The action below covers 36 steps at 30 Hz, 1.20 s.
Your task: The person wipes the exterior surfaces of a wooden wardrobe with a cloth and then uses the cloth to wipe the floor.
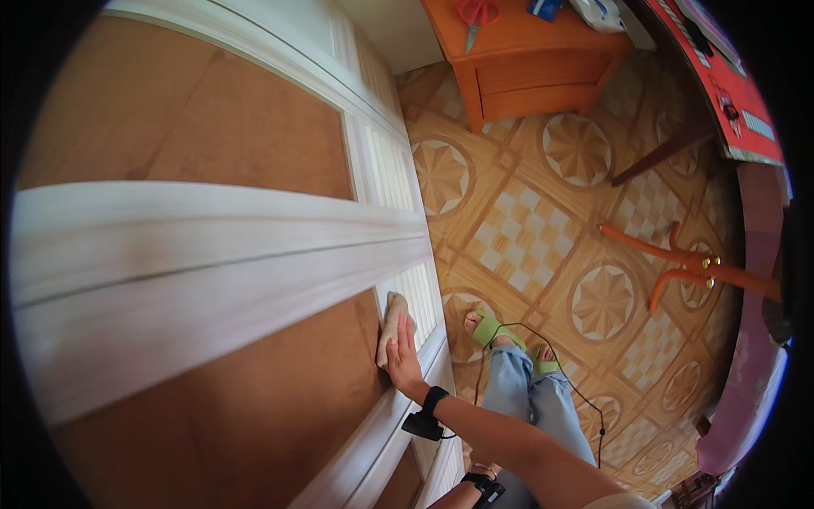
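My right hand (404,357) presses a folded beige cloth (393,327) against the upright white frame, its fingers spread over the cloth. The cloth lies at the border between a brown panel (286,362) and a strip of white slats (416,299). A black strap with a small box circles my right wrist. My left wrist (484,480), with a black strap and a thin bracelet, shows low in the view beneath the right forearm. That forearm hides most of my left hand (481,469), so what it touches cannot be seen.
An orange wooden cabinet (540,79) bears red-handled scissors (475,19). At right are a red-topped table (741,95) and an orange stand with curved feet (687,261). A black cable (572,380) loops over my green sandals (488,329) on the patterned floor (528,235).
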Tool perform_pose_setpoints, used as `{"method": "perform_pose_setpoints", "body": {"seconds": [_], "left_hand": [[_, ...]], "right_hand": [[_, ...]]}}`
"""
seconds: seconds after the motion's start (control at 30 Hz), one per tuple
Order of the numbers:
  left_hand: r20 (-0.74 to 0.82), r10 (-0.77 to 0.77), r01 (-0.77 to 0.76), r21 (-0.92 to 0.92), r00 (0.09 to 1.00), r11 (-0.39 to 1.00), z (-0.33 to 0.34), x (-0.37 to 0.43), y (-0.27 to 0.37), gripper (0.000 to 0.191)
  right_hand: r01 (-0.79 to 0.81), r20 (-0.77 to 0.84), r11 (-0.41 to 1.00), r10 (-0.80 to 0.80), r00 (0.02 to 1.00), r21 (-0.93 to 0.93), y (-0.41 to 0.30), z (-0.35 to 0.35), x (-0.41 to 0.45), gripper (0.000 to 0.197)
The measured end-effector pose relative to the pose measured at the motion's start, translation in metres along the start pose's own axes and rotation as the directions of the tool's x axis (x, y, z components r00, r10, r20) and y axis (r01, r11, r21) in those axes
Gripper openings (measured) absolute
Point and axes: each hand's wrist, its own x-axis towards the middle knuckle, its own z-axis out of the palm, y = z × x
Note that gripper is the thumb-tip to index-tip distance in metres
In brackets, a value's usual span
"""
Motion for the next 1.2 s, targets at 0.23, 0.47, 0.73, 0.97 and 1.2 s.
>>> {"method": "perform_pose_setpoints", "body": {"seconds": [0.23, 0.47, 0.73, 0.97, 1.2], "left_hand": [[-0.075, 0.084, -0.090, -0.082, 0.994, 0.993, -0.049, 0.024, -0.007, 0.051], [0.065, -0.021, 0.019, 0.028, 0.998, 0.999, -0.104, 0.034, 0.029, 0.050], [0.150, -0.131, 0.126, 0.041, 0.980, 0.991, -0.113, 0.037, 0.038, 0.060], [0.205, -0.239, 0.249, -0.023, 0.949, 0.968, -0.139, 0.044, 0.050, 0.072], [0.150, -0.213, 0.211, 0.030, 0.965, 0.977, -0.153, 0.042, 0.074, 0.070]], "right_hand": [[-0.173, 0.050, 0.976, 0.167, 0.985, 0.130, 0.028, 0.002, 0.020, 0.060], [-0.289, -0.098, 0.952, 0.279, 0.955, -0.105, 0.173, 0.019, 0.130, 0.054], [-0.474, -0.153, 0.874, 0.485, 0.861, 0.104, 0.281, 0.018, 0.144, 0.056], [-0.663, 0.124, 0.684, 0.719, 0.684, -0.304, 0.248, 0.017, 0.161, 0.061], [-0.225, -0.147, 0.962, 0.247, 0.958, 0.152, 0.155, -0.008, 0.324, 0.056]]}}
